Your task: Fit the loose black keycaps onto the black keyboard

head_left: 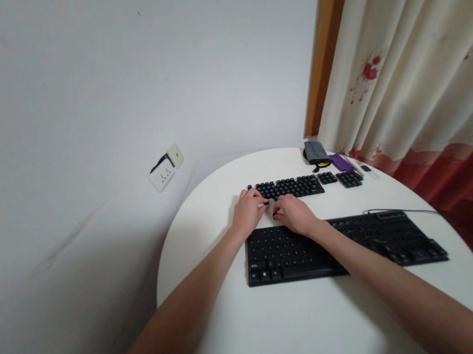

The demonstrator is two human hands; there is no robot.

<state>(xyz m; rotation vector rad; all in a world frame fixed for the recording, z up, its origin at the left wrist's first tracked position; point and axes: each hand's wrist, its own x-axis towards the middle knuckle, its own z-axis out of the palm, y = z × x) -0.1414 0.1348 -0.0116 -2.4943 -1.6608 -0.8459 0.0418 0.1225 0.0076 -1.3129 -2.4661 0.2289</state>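
Observation:
On the round white table (283, 333) a black keyboard (384, 239) lies close to me. Behind it, loose black keycaps (296, 186) are laid out in rows like a keyboard, with two smaller groups (349, 178) to their right. My left hand (246, 211) rests at the left end of these rows, fingers curled in a pinch. My right hand (294, 214) is just beside it, above the keyboard's top edge, fingers also pinched. The fingertips of both hands almost meet over a small item that is too small to name.
A grey pouch (316, 152) with a yellow edge, a purple object (339, 161) and small items lie at the table's back right. A cable (402, 210) runs off the keyboard to the right. A wall socket (162, 177) sits at left, a curtain (423, 71) at right.

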